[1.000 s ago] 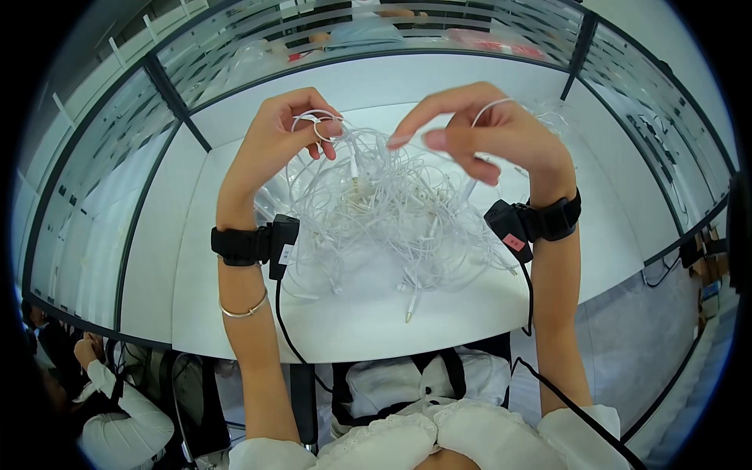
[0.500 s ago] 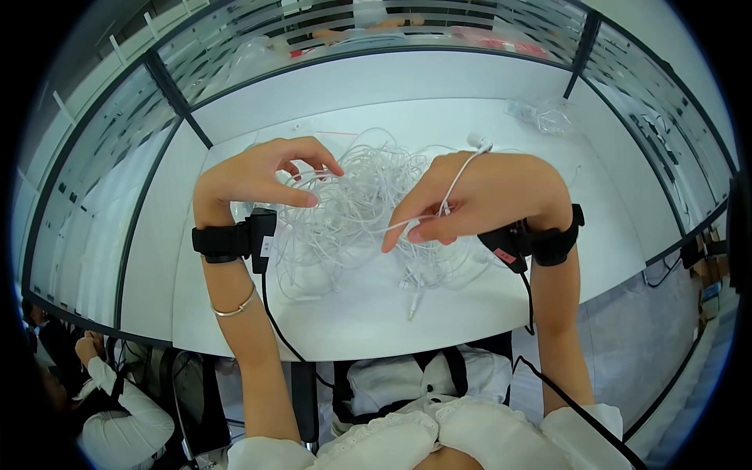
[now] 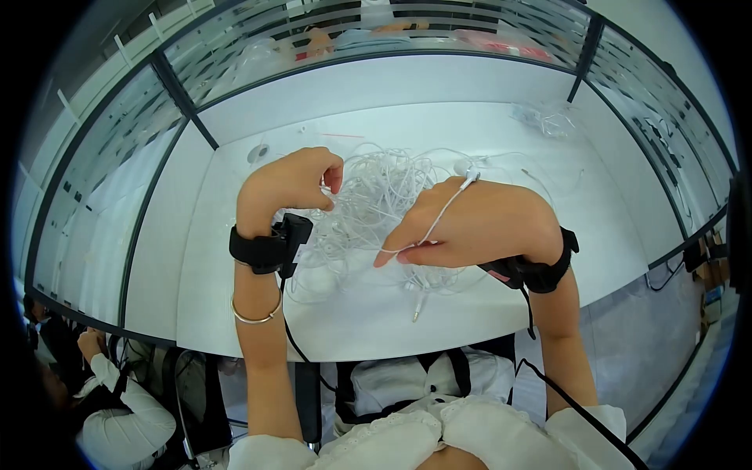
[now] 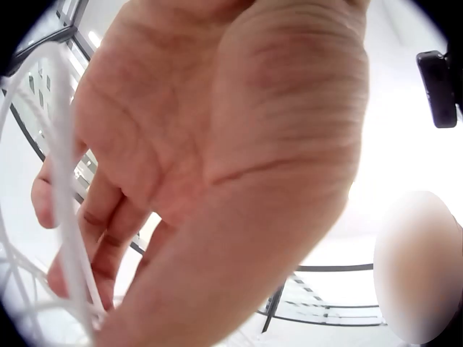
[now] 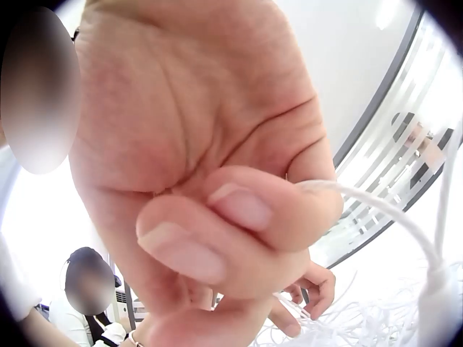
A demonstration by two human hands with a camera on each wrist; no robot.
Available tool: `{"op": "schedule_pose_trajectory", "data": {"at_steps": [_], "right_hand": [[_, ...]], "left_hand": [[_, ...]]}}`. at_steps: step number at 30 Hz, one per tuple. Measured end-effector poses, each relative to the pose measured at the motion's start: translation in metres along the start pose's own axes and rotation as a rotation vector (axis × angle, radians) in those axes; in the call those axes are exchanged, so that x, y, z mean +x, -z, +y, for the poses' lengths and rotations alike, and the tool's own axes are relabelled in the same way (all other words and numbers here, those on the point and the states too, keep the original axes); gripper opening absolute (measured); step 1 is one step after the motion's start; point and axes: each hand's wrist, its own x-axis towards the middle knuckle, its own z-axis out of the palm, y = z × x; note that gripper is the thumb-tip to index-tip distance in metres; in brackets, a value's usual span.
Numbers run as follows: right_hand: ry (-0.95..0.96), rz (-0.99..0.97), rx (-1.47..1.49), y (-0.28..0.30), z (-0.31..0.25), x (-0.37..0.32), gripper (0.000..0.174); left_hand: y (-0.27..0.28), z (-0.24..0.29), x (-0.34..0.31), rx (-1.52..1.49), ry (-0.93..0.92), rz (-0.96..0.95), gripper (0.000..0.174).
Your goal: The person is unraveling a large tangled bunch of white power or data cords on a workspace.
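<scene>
Left hand [image 3: 290, 188] is fisted, knuckles up and wrist bent down, its fingers curled into the near-left edge of the cable tangle [image 3: 384, 188] and closed on a few strands. The left wrist view shows the palm [image 4: 217, 159] with fingers folded beside white strands [image 4: 69, 217], but the exact pinch point is hard to see. Right hand [image 3: 482, 223] lies palm down, back of hand up, over the right side of the tangle with its fingers pointing left. Thumb and forefinger pinch a single earphone cable [image 3: 442, 211]. The right wrist view shows this clearly: the thumb [image 5: 239, 206] is pressed on the cable [image 5: 376, 206] against the finger below. That cable runs up over the back of the right hand to an earbud [image 3: 471, 177] just past the knuckles. The tangle is a loose heap of white earphone leads in the middle of the white tabletop [image 3: 352, 329], between and under both hands. One plug [image 3: 416, 312] trails out toward the near edge. Both forearms come in from the near side and are raised off the tabletop, each with a black wrist strap [image 3: 262, 247], and there is a bangle [image 3: 254, 316] on the left forearm. A clear plastic bag [image 3: 548, 119] lies at the far right, well apart from the tangle.
</scene>
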Motion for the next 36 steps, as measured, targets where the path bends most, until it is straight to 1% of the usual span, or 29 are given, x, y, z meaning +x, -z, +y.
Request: {"op": "schedule_pose_trajectory", "data": {"at_steps": [3, 5, 8, 11, 15, 18, 21, 24, 27, 30, 31, 33, 36], "right_hand": [[0.031, 0.087, -0.048, -0.006, 0.011, 0.004, 0.020], [0.001, 0.050, -0.035, -0.004, 0.011, 0.005, 0.020], [-0.030, 0.013, -0.006, 0.000, 0.011, 0.005, 0.022], [-0.044, -0.012, 0.002, 0.005, 0.010, 0.004, 0.025], [-0.053, -0.044, -0.008, 0.010, 0.009, 0.005, 0.029], [0.051, 0.005, -0.068, 0.008, 0.013, 0.007, 0.033], [0.087, 0.071, -0.104, 0.012, 0.015, 0.005, 0.035], [-0.066, -0.011, 0.007, 0.018, 0.011, 0.005, 0.037], [-0.069, -0.026, 0.068, 0.020, 0.011, 0.003, 0.036], [-0.006, 0.055, 0.052, 0.021, 0.011, 0.006, 0.034], [-0.019, 0.088, 0.058, 0.022, 0.008, 0.007, 0.030], [-0.046, 0.147, 0.074, 0.024, 0.006, 0.010, 0.028], [-0.097, 0.201, 0.054, 0.025, 0.007, 0.013, 0.025]], "left_hand": [[-0.003, -0.004, 0.008, -0.011, 0.055, -0.005, 0.015], [0.001, 0.001, 0.009, -0.023, 0.092, 0.002, 0.014], [0.007, 0.005, 0.006, -0.119, 0.047, 0.060, 0.013], [0.014, 0.008, 0.004, -0.205, -0.032, 0.163, 0.012], [0.027, 0.010, -0.001, -0.349, -0.075, 0.230, 0.011], [0.031, 0.010, -0.002, -0.531, -0.160, 0.291, 0.011], [0.033, 0.011, -0.004, -0.590, -0.234, 0.306, 0.011], [0.034, 0.009, -0.005, -0.703, -0.258, 0.331, 0.010], [0.037, 0.011, -0.007, -0.765, -0.246, 0.398, 0.008], [0.040, 0.024, -0.007, -0.758, -0.205, 0.380, 0.013], [0.038, 0.028, -0.007, -0.757, -0.188, 0.374, 0.013], [0.037, 0.035, -0.007, -0.752, -0.163, 0.365, 0.015], [0.032, 0.031, 0.000, -0.764, -0.288, 0.412, 0.015]]}}
